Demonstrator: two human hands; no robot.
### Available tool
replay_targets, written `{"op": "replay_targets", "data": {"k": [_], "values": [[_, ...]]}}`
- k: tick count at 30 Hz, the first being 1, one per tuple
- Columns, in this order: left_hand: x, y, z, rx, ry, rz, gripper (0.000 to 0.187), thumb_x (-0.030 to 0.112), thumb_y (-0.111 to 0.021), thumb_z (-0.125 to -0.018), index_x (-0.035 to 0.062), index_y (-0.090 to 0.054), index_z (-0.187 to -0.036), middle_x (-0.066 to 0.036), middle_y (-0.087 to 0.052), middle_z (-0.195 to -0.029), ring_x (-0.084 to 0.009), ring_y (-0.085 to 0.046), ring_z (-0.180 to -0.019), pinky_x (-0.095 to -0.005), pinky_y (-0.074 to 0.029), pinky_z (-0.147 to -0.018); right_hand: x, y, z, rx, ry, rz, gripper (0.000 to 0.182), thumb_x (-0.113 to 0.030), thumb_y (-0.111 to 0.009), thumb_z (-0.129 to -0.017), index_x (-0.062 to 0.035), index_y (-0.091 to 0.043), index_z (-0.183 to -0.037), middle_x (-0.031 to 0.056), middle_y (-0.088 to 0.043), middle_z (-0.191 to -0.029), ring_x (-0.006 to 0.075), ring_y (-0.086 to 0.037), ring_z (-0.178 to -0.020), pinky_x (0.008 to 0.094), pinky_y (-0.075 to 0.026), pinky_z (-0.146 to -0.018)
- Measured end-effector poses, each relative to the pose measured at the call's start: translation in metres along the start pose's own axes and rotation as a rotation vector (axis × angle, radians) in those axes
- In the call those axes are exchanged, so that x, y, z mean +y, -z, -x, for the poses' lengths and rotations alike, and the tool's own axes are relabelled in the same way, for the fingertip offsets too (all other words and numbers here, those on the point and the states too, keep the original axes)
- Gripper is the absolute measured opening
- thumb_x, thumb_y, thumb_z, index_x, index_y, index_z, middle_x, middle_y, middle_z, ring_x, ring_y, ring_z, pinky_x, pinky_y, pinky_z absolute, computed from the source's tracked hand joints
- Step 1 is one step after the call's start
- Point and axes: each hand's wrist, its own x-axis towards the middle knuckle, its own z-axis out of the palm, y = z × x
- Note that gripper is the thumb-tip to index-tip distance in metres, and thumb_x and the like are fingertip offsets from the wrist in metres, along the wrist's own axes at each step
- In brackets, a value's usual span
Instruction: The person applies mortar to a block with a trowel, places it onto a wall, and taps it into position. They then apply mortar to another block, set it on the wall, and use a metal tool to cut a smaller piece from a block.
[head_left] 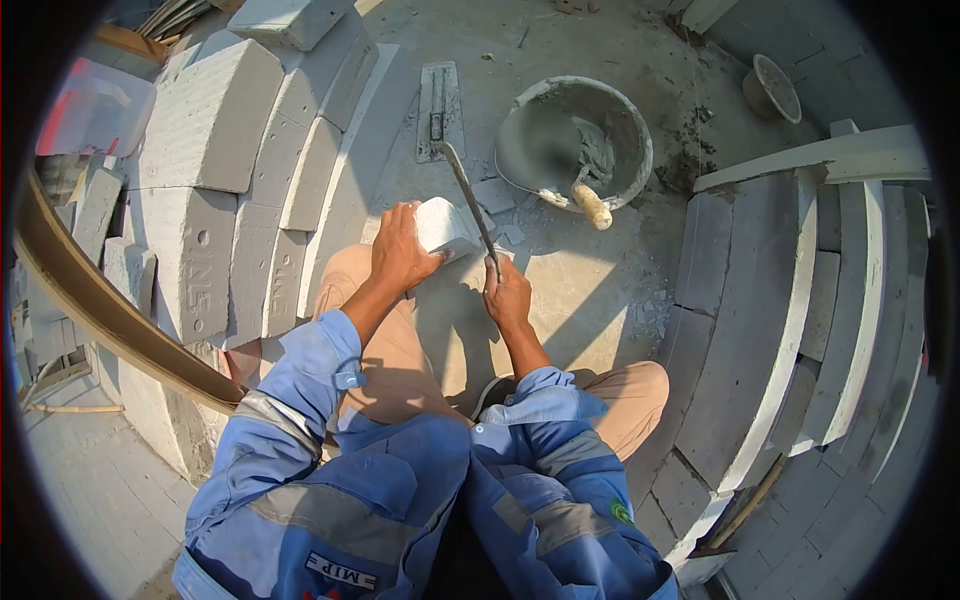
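My left hand is wrapped round a small white block of aerated concrete, holding it above my left thigh. In my right hand I grip a long machete with a hooked tip, pointing up and away from me. Its blade passes close along the right side of the block. Beyond my hands stands a round bucket smeared with mortar. A trowel's mortar-crusted handle leans over the near rim. Left of the bucket, a flat plastering trowel lies on the floor.
Large aerated blocks are stacked on my left, beside a curved brown strip. A low block wall rises on my right. Broken chips lie near the bucket, and a smaller bucket sits at the far right.
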Motion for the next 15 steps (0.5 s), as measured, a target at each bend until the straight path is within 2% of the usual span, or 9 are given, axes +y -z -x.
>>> {"op": "replay_targets", "data": {"k": [2,4,6,7,8,10,11,14,15], "values": [[0.001,-0.001,0.0,0.004,-0.002,-0.013,0.091,0.034,-0.091,-0.067,-0.0036,-0.048,-0.138,-0.018,-0.055,-0.129,-0.0367,-0.051,-0.123,-0.0438,-0.044,-0.106,0.03,-0.007,0.0,-0.398,-0.244,0.457,0.026,-0.028,-0.056,-0.103,-0.0036,-0.065,-0.1,0.0246,-0.071,-0.098,0.0463,-0.069,-0.085,0.0545,-0.053,-0.068],[0.004,0.005,-0.004,0.011,-0.005,-0.034,0.091,0.035,-0.089,-0.069,-0.0037,-0.047,-0.139,-0.017,-0.055,-0.129,-0.0359,-0.051,-0.123,-0.0429,-0.044,-0.106,0.026,-0.004,-0.003,-0.369,-0.249,0.434,0.031,-0.032,-0.054,-0.104,-0.0035,-0.063,-0.096,0.0251,-0.071,-0.093,0.0474,-0.068,-0.082,0.0552,-0.053,-0.068],[0.004,0.005,-0.001,-0.045,0.038,0.017,0.091,0.033,-0.091,-0.067,-0.0039,-0.048,-0.137,-0.018,-0.055,-0.129,-0.0375,-0.05,-0.125,-0.0445,-0.044,-0.106,0.016,0.003,0.007,-0.22,-0.226,0.335,0.031,-0.032,-0.054,-0.104,-0.0039,-0.064,-0.095,0.0265,-0.069,-0.086,0.049,-0.067,-0.077,0.0559,-0.052,-0.067],[-0.001,0.002,0.0,-0.011,-0.005,0.017,0.091,0.034,-0.09,-0.067,-0.0045,-0.048,-0.138,-0.018,-0.055,-0.129,-0.037,-0.05,-0.124,-0.044,-0.044,-0.107,0.004,0.01,0.005,-0.17,-0.17,0.245,0.028,-0.028,-0.056,-0.104,-0.003,-0.066,-0.098,0.0258,-0.068,-0.08,0.0472,-0.067,-0.071,0.0527,-0.052,-0.063],[-0.005,-0.001,0.001,-0.006,0.003,0.022,0.091,0.034,-0.09,-0.067,-0.0045,-0.048,-0.138,-0.018,-0.055,-0.129,-0.037,-0.05,-0.124,-0.044,-0.044,-0.107,-0.009,0.017,0.002,-0.178,-0.163,0.248,0.028,-0.028,-0.056,-0.104,-0.003,-0.066,-0.098,0.0258,-0.068,-0.08,0.0472,-0.067,-0.071,0.0527,-0.052,-0.063],[-0.005,-0.001,0.0,-0.008,-0.014,0.016,0.092,0.034,-0.09,-0.066,-0.0051,-0.047,-0.138,-0.018,-0.055,-0.129,-0.0364,-0.05,-0.124,-0.0431,-0.044,-0.107,-0.042,0.032,-0.007,-0.028,0.039,0.03,0.018,-0.018,-0.06,-0.102,-0.0014,-0.067,-0.104,0.0237,-0.067,-0.076,0.043,-0.068,-0.067,0.0482,-0.051,-0.058],[-0.005,0.0,-0.001,-0.004,-0.012,0.02,0.092,0.034,-0.09,-0.066,-0.0051,-0.047,-0.138,-0.018,-0.055,-0.129,-0.0364,-0.05,-0.124,-0.0431,-0.044,-0.107,-0.053,0.037,-0.008,-0.013,0.066,0.025,0.014,-0.01,-0.063,-0.099,0.0001,-0.067,-0.108,0.0216,-0.067,-0.076,0.0398,-0.068,-0.065,0.0446,-0.051,-0.056],[-0.002,0.001,-0.003,-0.078,0.024,0.007,0.092,0.035,-0.09,-0.066,-0.0052,-0.047,-0.138,-0.018,-0.055,-0.128,-0.0362,-0.05,-0.124,-0.043,-0.044,-0.107,-0.055,0.033,-0.011,0.048,0.165,-0.045,0.012,-0.007,-0.064,-0.097,0.0001,-0.067,-0.107,0.0227,-0.069,-0.078,0.0412,-0.069,-0.066,0.0448,-0.052,-0.056],[-0.002,0.0,-0.003,-0.044,0.009,0.003,0.092,0.035,-0.09,-0.066,-0.0051,-0.047,-0.138,-0.018,-0.055,-0.128,-0.0361,-0.05,-0.123,-0.0433,-0.044,-0.106,-0.044,0.03,-0.009,-0.037,0.123,0.016,0.014,-0.012,-0.064,-0.098,-0.0012,-0.066,-0.106,0.0249,-0.07,-0.084,0.0441,-0.069,-0.07,0.0484,-0.053,-0.058]]}}
